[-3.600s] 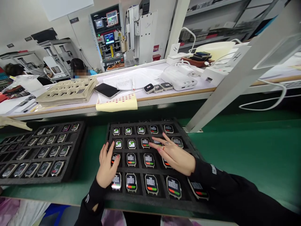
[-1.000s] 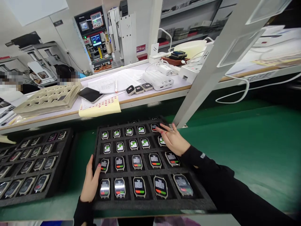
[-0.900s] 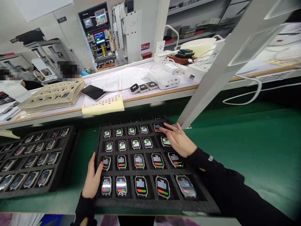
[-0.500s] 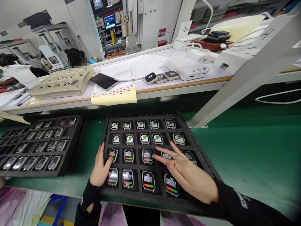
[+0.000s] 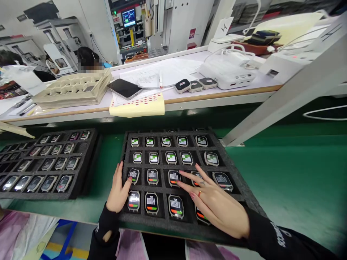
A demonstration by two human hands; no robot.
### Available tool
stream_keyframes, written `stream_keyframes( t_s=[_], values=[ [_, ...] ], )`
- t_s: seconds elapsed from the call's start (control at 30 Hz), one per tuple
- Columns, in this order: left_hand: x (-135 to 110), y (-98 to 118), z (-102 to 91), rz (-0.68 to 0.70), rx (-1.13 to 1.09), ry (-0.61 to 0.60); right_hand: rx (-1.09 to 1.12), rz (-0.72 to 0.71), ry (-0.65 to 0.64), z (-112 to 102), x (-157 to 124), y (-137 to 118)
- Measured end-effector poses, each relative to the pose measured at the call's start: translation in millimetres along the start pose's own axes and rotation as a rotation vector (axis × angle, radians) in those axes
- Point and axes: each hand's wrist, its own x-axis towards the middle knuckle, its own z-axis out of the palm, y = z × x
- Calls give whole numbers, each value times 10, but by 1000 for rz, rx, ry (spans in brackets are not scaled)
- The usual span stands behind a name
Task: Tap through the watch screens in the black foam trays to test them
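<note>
A black foam tray (image 5: pixel 189 226) of smartwatch faces lies in front of me on the green bench. Its two far rows show green and white screens; the two near rows show white text with red and green bars. My left hand (image 5: pixel 118 191) rests at the tray's left edge, thumb on the leftmost watch (image 5: pixel 133 174) of the third row, fingers apart. My right hand (image 5: pixel 217 202) spreads over the near right part, a fingertip at the lower edge of the watch (image 5: pixel 174 177) in the third row's middle. It partly covers a watch (image 5: pixel 196 179) beside that one and another (image 5: pixel 202 216) in the nearest row.
A second foam tray (image 5: pixel 78 180) of watches stands at the left. On the shelf above are a phone (image 5: pixel 124 89), a pen (image 5: pixel 161 79), several small watch bodies (image 5: pixel 195 85), a white device (image 5: pixel 230 76) and beige trays (image 5: pixel 73 90). A slanted white post (image 5: pixel 260 108) rises at the right.
My right hand has shifted slightly left relative to the tray, its fingertip now reaching the middle watch of the third row. The left hand stays at the tray edge. The view has shifted a little.
</note>
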Motion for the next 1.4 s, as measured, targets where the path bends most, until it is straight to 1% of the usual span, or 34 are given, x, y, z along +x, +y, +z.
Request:
stream_keyframes(
  t_s=[0.2,0.37,0.53,0.63,0.7,0.83,1.0,1.17,1.3,1.4],
  values=[
    [4,-23,-2,35,37,-18,-20,-36,19,-20,104,-45],
    [1,-6,1,26,60,-16,-4,-95,-43,-15,285,-129],
    [8,5,18,42,87,-9,35,-133,-58,158,451,-191],
    [22,-7,28,46,98,-5,47,-144,-83,270,497,-185],
    [31,-12,30,49,96,3,47,-144,-98,289,502,-174],
    [29,-7,15,38,57,-4,34,-134,-49,186,442,-175],
    [-59,-41,-32,20,-10,-29,45,-118,-19,34,236,-214],
    [-291,-74,-93,4,-32,-68,94,-94,19,-20,-15,-256],
    [-507,-44,-108,-18,30,-91,162,-85,10,-14,-163,-293],
    [-602,-24,-84,-16,74,-76,187,-115,21,19,-227,-324]
  ],
)
